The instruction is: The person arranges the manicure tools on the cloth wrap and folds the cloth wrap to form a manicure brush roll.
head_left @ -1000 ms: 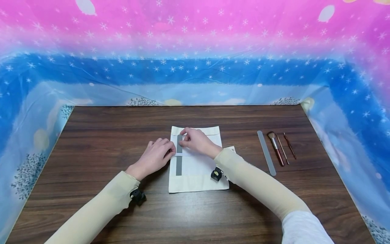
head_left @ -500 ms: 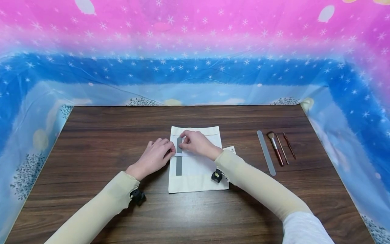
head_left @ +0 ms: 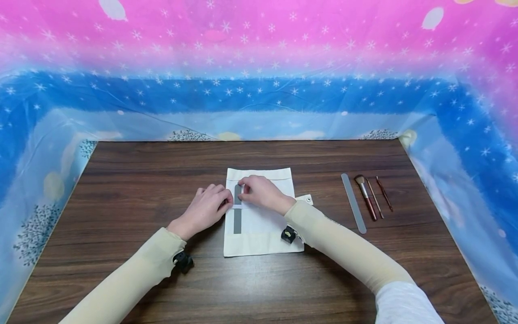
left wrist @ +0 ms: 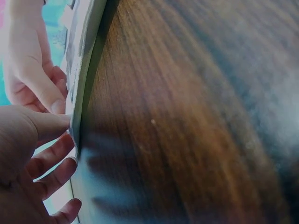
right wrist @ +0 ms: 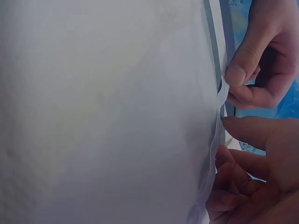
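Observation:
A cream fabric case [head_left: 263, 245] lies unfolded on the table, with a snap tab [head_left: 304, 199] at its right. Along its left side runs a grey nail file [head_left: 237, 221], passing under a white elastic band [head_left: 238, 206]; its near end disappears at the lower pocket edge. My right hand [head_left: 265, 193] pinches the upper part of the file by thumb and forefinger. With thumb and fingers, my left hand [head_left: 206, 206] pinches the case's left edge beside the band. The left wrist view shows that thumb [left wrist: 51, 126] pressing on the cloth edge.
To the right of the case lie another grey nail file [head_left: 354, 203], a makeup brush [head_left: 366, 198], a thin stick-like tool [head_left: 375, 198] and a short brown tool [head_left: 385, 193]. A patterned cloth [head_left: 259, 94] walls the back and sides of the wooden table [head_left: 141, 180].
The nail file has slid a little toward me, deeper into the lower pocket, and my right hand has come down with it. My left hand keeps its place.

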Demonstrator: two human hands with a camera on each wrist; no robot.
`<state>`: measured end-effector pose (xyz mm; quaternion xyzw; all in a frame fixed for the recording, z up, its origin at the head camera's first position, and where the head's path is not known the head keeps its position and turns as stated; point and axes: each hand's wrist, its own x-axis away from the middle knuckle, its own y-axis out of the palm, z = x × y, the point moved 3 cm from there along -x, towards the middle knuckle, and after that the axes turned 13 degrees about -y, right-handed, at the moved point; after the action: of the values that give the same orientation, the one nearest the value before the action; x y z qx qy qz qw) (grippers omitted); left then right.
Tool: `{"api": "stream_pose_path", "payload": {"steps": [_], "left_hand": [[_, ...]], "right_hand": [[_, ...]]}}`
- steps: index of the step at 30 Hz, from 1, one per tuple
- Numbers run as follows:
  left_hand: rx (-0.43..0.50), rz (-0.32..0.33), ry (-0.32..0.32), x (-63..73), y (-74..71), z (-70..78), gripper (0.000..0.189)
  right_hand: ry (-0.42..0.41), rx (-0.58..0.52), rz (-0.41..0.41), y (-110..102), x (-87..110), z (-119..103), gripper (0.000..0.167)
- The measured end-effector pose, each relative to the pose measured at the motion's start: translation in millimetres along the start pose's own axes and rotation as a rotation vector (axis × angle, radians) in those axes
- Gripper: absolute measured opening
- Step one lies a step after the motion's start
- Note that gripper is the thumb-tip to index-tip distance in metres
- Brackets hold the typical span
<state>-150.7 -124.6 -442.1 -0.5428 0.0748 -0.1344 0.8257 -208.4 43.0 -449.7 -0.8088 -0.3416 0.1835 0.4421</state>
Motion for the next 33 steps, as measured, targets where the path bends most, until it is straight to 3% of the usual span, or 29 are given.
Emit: {"api": "stream_pose_path", "payload": {"steps": [16,24,33], "left_hand": [[-0.025,-0.002,-0.008,1.0,1.4,3.7,0.006],[-0.043,-0.018,-0.011,-0.5,2.3,11.8,0.007],[-0.042,-0.053,-0.016,-5.5,2.9,20.9,0.012]], "right_hand": [[0.012,-0.011,-0.003,-5,5.1,2,0.037],[-0.009,-0.071,0.007,-19,20.6,6,0.034],[-0.008,-0.065,0.036,-38,44.7,15,0.033]]}}
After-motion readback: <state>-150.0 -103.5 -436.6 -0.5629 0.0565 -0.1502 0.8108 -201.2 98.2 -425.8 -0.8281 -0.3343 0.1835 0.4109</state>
